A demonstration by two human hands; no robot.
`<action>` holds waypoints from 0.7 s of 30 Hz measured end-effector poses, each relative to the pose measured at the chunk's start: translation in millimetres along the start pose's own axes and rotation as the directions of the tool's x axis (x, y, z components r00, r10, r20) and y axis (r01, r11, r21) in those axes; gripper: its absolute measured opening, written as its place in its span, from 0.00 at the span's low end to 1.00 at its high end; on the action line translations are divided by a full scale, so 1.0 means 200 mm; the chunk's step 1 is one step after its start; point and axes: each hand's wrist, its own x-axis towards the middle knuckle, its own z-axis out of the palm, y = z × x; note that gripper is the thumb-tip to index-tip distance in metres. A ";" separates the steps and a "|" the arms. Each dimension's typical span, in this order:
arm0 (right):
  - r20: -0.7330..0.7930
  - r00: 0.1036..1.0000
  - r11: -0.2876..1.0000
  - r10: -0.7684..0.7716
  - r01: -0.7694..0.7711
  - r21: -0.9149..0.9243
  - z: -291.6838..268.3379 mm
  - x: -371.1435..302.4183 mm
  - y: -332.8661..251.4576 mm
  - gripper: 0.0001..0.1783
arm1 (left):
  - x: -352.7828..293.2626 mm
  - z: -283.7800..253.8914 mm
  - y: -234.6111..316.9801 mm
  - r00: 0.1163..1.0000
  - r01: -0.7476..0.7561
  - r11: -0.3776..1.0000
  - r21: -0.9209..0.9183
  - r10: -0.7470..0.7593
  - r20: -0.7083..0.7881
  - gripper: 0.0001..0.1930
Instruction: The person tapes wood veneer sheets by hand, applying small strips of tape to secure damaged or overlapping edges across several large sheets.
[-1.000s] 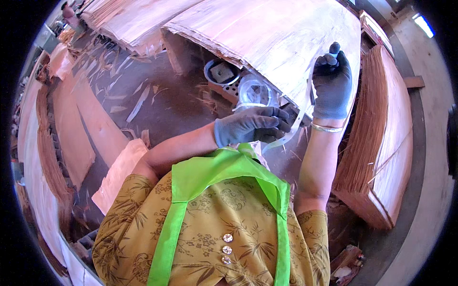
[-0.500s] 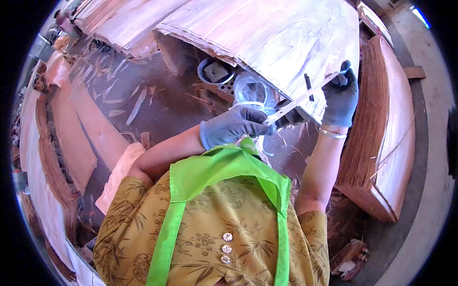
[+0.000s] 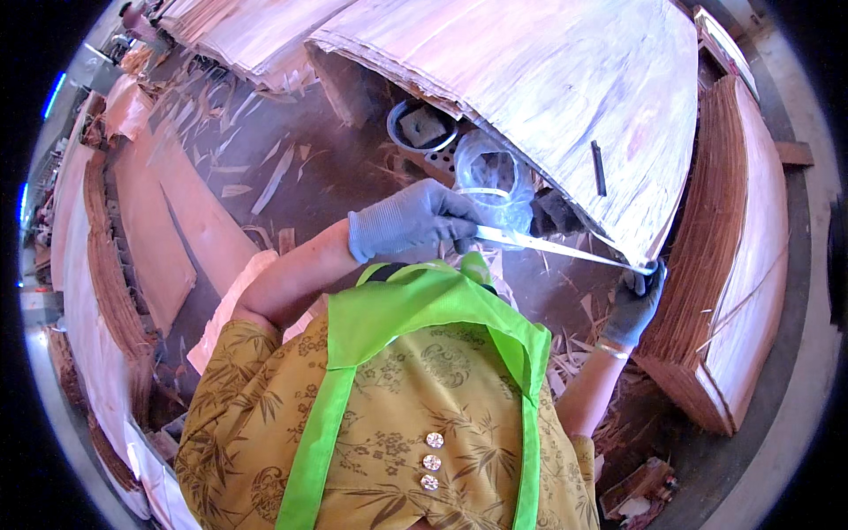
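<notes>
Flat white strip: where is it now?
In the head view, right of centre, the flat white strip runs between the grey-gloved left hand and grey-gloved right hand.

Matt knit cloth covers the left hand [image 3: 415,219] and the right hand [image 3: 638,302]; the strip [image 3: 521,239] between them looks smooth, with a slight gloss. At the upper centre of the frame, the wood sheets [image 3: 530,88] show a smooth, grained top and ragged edges. The wood stack [image 3: 707,238] at the right has a rough, layered side. The clear plastic bag [image 3: 517,187] near the centre is thin and glossy. The apron [image 3: 397,309] is smooth cloth, the printed shirt [image 3: 380,424] cloth with 3 shiny buttons [image 3: 431,462].
</notes>
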 end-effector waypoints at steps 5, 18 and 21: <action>-0.288 0.957 0.994 -0.039 0.009 -0.105 -0.09 -0.22 -0.03 0.12 | 0.08 0.01 0.02 1.000 0.015 0.993 0.115 -0.015 0.001 0.08; 0.009 0.997 0.423 0.078 -0.025 -0.906 0.30 -0.36 0.14 0.14 | 0.17 0.07 0.24 0.987 -0.023 0.978 0.208 -0.011 0.159 0.10; 0.263 0.875 0.665 0.406 -0.085 -0.742 0.63 -0.29 0.30 0.18 | 0.17 0.08 0.24 0.988 -0.103 0.967 0.234 0.073 0.133 0.09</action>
